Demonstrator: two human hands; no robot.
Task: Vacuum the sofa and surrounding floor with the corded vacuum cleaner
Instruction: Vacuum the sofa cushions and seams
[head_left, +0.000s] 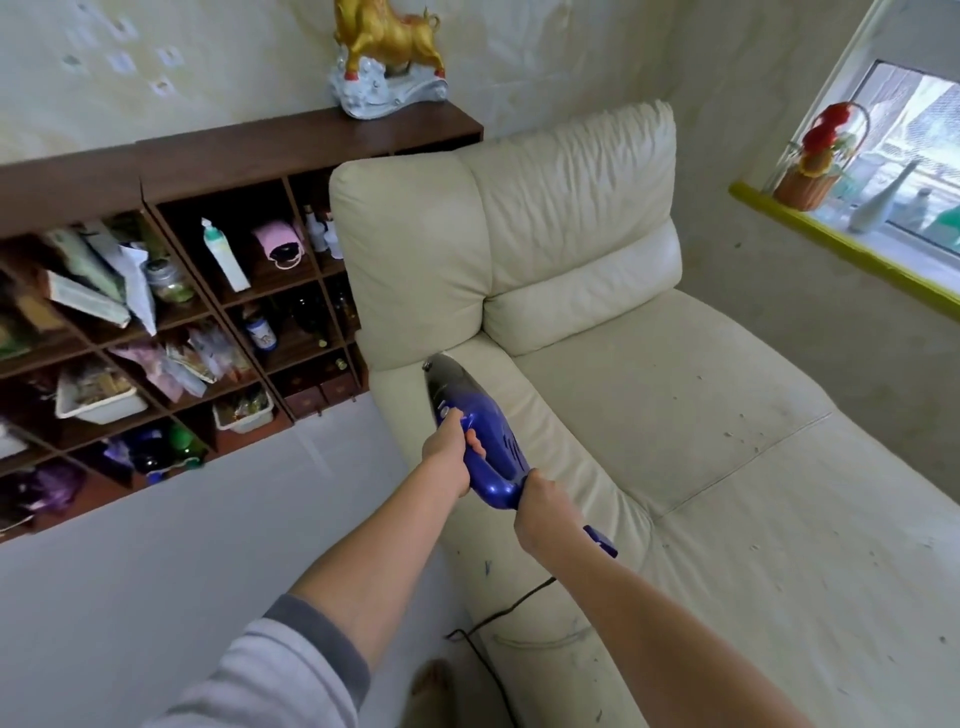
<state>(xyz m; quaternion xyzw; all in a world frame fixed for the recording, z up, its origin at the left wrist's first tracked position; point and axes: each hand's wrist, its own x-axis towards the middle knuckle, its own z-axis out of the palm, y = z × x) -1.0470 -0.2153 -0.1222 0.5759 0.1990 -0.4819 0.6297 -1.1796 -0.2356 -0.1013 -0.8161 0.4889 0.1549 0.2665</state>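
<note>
A person's left hand (451, 451) and right hand (540, 503) both clench a blue handheld vacuum cleaner (480, 434), its nozzle pressed against the cream sofa (649, 374) armrest beside a cluttered wooden shelf (218, 156); its black cord (498, 618) trails down to the floor (156, 545).

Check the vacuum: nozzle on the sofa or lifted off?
On the sofa. The vacuum has its dark nozzle tip on the sofa armrest, near the back cushion; both hands hold it.
</note>
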